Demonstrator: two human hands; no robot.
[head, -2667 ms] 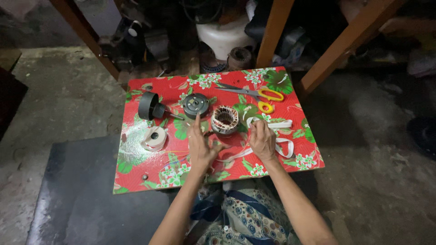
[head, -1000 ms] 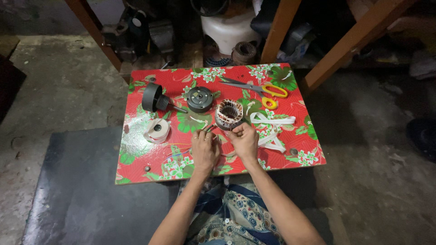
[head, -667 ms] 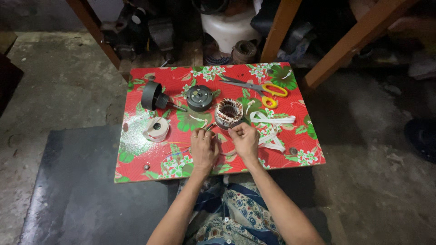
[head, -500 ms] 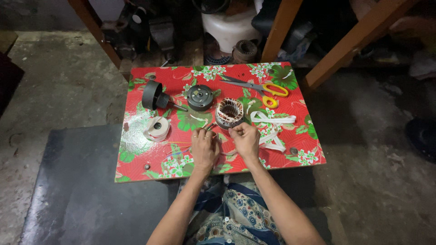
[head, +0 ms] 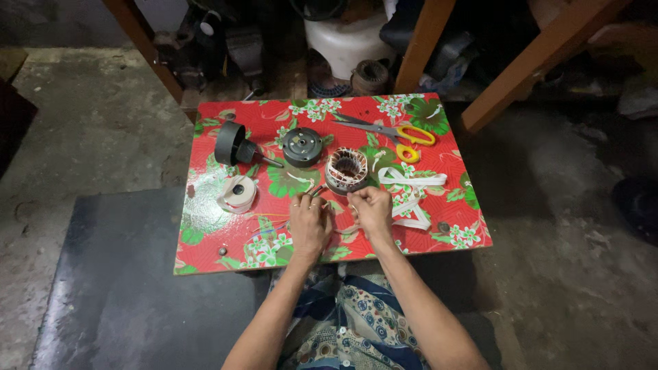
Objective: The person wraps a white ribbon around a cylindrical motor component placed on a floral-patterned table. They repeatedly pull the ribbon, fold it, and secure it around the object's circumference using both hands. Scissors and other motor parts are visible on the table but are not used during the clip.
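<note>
Head view, looking down on a low table covered with red floral-patterned oilcloth (head: 226, 226), seen from above the seated person's patterned lap. The left hand (head: 308, 223) rests knuckles-up on the cloth near the table's front middle, its fingers curled together and its fingertips pinching thin wire leads (head: 317, 190) that run toward the round copper-wound motor stator with a pale laminated core (head: 346, 170). The right hand (head: 372, 209) lies just beside the left, also curled into a loose fist, thumb and forefinger closed on something too fine to make out. The stator stands on the cloth just beyond both hands, slightly nearer the right one. A loose tangle of flat white tape (head: 410, 188) lies to the right of the stator, touching the cloth beside the right hand. Scissors with yellow handles (head: 404, 137) lie farther back, blades pointing left. A round dark grey metal motor end cover (head: 303, 146) sits left of the stator; a black cylindrical housing with a projecting shaft (head: 233, 145) lies farther left, on its side. A small roll of white tape (head: 237, 194) rests near the left edge. Bare concrete floor (head: 82, 137) surrounds the table
</note>
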